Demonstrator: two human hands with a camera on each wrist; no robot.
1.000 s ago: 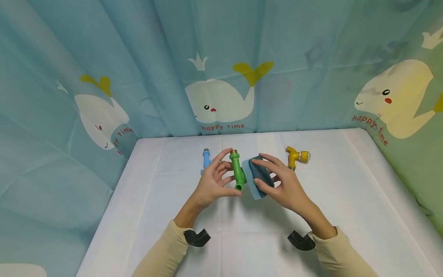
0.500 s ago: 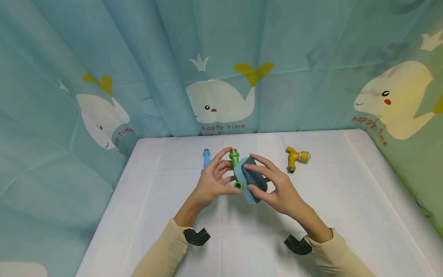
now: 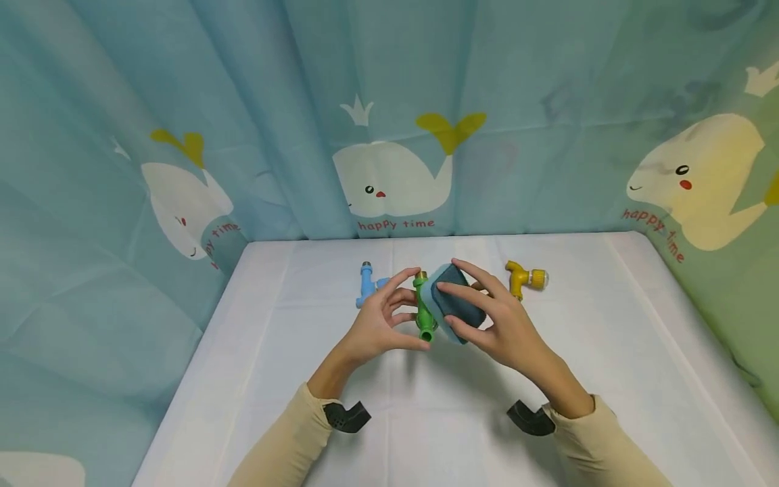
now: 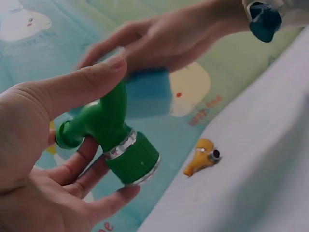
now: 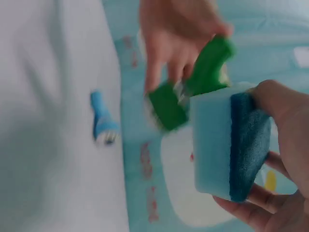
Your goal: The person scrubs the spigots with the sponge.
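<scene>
Left hand [image 3: 376, 328]: fingers bent and spread, gripping a green tap [image 3: 425, 318] above the table. The tap sits between thumb and fingers. Head view puts the thumb tip by its open lower mouth and a fingertip up at the brass threaded end, so the grip spans the body lengthwise. Left wrist view: thumb lies across the upper body, other fingers pass below and behind, one tip close to the rim of the ribbed green knob [image 4: 133, 159]. Silvery band between knob and body.

Right hand [image 3: 502, 331]: fingers clamped on a two-layer sponge [image 3: 459, 297], thumb at one edge, fingertips at the opposite edge in the right wrist view. Dark blue layer lies on the palm side; light blue layer faces the tap. Sponge overlaps the tap's side in the head view; cannot tell how firmly the two meet, if at all.

On the white table [image 3: 426, 419]: blue tap [image 3: 366, 281] beyond the left hand, partly hidden by it; yellow tap [image 3: 517, 276] beyond the right hand, lower end partly covered. Both well apart.

Behind: blue-green curtain [image 3: 529, 169], whale prints, red "happy time" lettering. Pale sleeves; black piece [image 3: 347, 417] at each wrist.
</scene>
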